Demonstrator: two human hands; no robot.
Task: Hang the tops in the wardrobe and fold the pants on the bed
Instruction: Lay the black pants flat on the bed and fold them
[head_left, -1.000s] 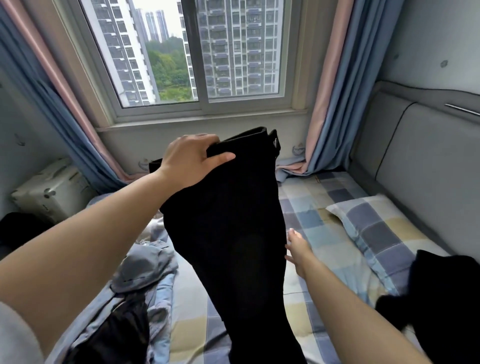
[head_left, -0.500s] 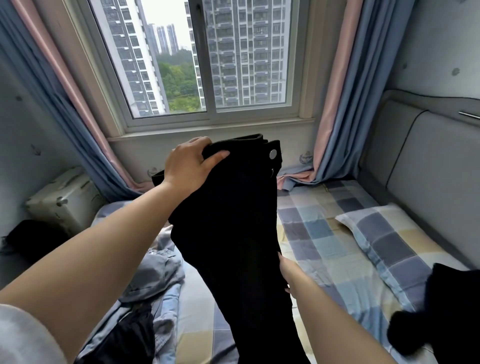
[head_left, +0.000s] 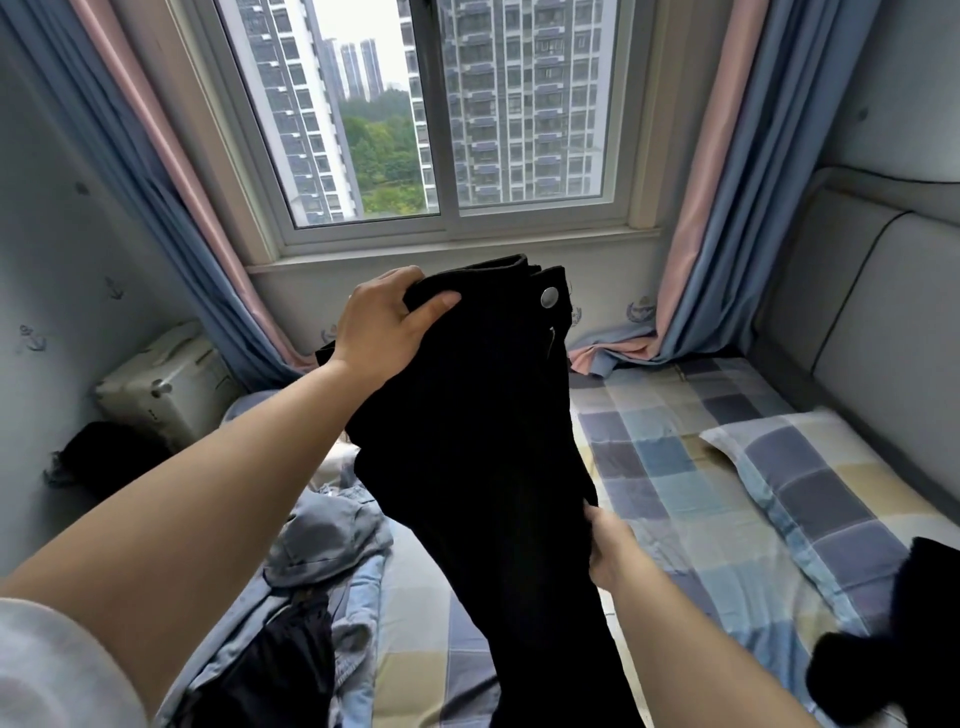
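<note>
The left hand (head_left: 387, 325) gripped the waistband of the black pants (head_left: 483, 467), thumb laid over the front of the folded band and fingers curled behind it, holding the pants up in the air above the bed (head_left: 691, 514). The pants hung down from that grip, doubled lengthwise, with a silver button (head_left: 549, 297) showing at the top corner on the side away from the hand. The right hand (head_left: 610, 551) met the pants lower down, at their edge nearer the pillow (head_left: 810, 483); its fingers went in behind the dark cloth and were hidden there, so I cannot tell whether it pinched the fabric or only touched it. The bed carried a checked sheet in blue, grey and pale yellow, and the pillow, in the same check, lay on the bed next to the grey padded headboard (head_left: 883, 332). On the bed's other side, below the left forearm, lay a heap of blue and grey clothes (head_left: 332, 545) with a dark piece among them. Another black garment (head_left: 904, 644) lay at the near end of the bed, just past the pillow. Beyond the bed was a window (head_left: 441, 119) flanked by blue and pink curtains (head_left: 727, 208), and a pale suitcase (head_left: 166, 384) stood off the bed's far corner under the left-hand curtain.
</note>
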